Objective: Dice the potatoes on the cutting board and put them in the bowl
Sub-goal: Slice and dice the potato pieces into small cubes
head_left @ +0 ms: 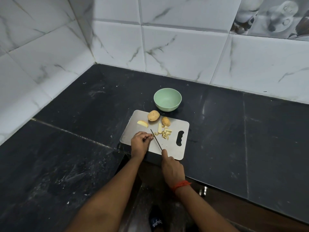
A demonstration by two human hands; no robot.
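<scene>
1 head camera looks steeply down onto the cutting board (172,151).

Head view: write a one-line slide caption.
Right hand holds a knife beside diced potato, left hand curled beside the blade; green bowl empty.

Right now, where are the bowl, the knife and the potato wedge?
bowl (167,97): head view, on its inner wall.
knife (156,139): head view, on the middle of the blade.
potato wedge (143,123): head view, on its pale cut face.
</scene>
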